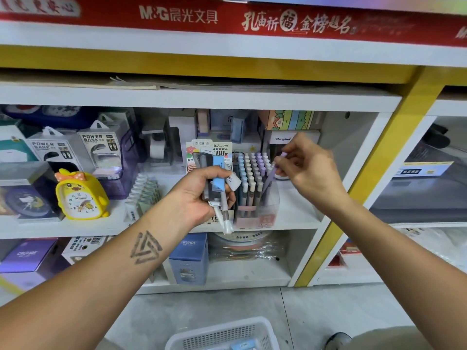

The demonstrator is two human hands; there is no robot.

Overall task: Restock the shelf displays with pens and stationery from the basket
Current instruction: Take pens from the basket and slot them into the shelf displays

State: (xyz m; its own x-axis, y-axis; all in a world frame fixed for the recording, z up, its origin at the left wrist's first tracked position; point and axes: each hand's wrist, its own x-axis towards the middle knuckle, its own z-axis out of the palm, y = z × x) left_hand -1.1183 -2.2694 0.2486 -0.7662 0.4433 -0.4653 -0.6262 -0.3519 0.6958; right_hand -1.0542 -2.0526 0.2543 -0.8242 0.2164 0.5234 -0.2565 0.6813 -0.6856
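My left hand (199, 195) grips a bundle of pens and small stationery packs (219, 190), with white pen tips sticking out below the fist. My right hand (307, 168) pinches a purple pen (271, 173), tilted, its lower end at the right side of the clear pen display box (255, 190). That box stands on the middle shelf and holds rows of upright blue, white and purple pens. A white plastic basket (222, 334) sits on the floor below, with a few light blue items inside.
On the white shelf (298, 213), left of the pen box, are a yellow duck alarm clock (80, 195), power bank packages (101, 152) and a row of small packs (144, 195). A blue box (189, 258) stands on the lower shelf. A yellow post (364, 178) borders the right side.
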